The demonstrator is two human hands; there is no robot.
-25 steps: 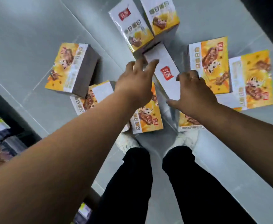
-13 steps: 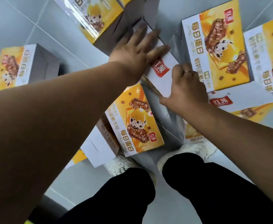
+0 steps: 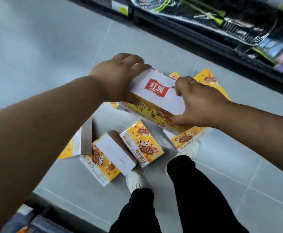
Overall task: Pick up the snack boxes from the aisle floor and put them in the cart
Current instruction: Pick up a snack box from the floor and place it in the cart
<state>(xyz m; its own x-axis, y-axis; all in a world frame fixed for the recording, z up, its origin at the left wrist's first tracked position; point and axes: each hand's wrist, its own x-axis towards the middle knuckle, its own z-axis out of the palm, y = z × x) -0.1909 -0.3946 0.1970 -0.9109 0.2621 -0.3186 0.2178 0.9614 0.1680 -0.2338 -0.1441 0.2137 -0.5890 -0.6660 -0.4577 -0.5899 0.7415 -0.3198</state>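
A yellow and white snack box [image 3: 156,96] with a red logo is lifted above the aisle floor, held between both hands. My left hand [image 3: 119,76] grips its far left end. My right hand [image 3: 199,101] grips its near right end, thumb under the yellow face. Below it, several more yellow snack boxes lie on the grey tiles: one [image 3: 142,143] just ahead of my shoes, one [image 3: 100,163] to its left with a white-sided box [image 3: 115,152] lying across it, one [image 3: 186,140] by my right shoe, and others [image 3: 211,83] behind the lifted box. No cart is in view.
My white shoes [image 3: 135,180] and black trousers [image 3: 196,190] stand right behind the boxes. A dark shelf unit [image 3: 229,22] with packaged goods runs along the upper right. Another shelf edge [image 3: 36,216] sits at the lower left. Grey floor tiles [image 3: 36,47] stretch to the upper left.
Both hands have closed on the white-topped box and raised it off the floor. The view has swung, bringing the right-hand shelves into sight.
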